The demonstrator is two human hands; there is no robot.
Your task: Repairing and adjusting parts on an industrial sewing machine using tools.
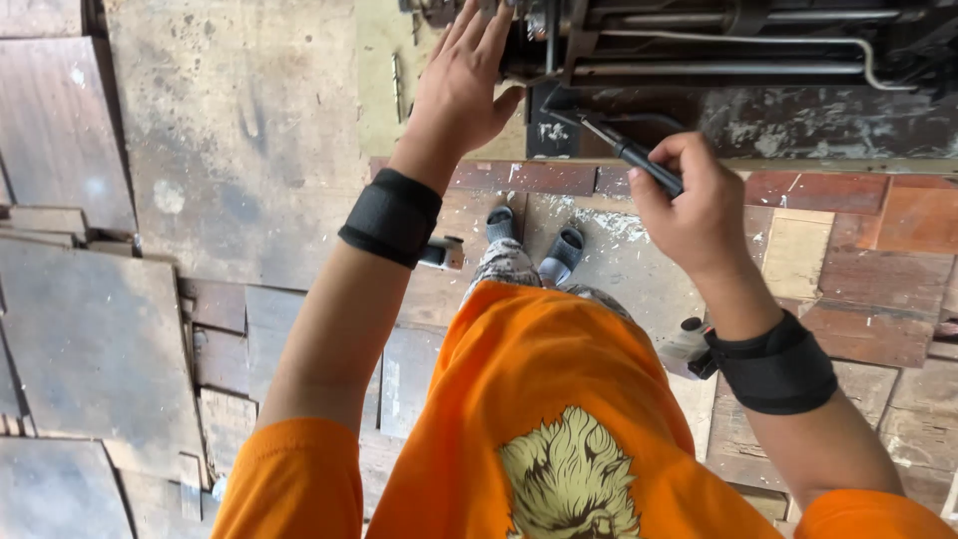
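Bright even daylight, sharp focus

Left hand open, fingers spread flat, right hand fisted — both arms outstretched, wrists banded

An orange short-sleeved shirt with a pale lion-like print, 2 black wrist wraps, patterned trousers and grey slippers.

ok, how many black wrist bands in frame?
2. One wrist band on the left forearm, below the left hand; the other wrist band on the right, below the right hand gripping a black-handled tool.
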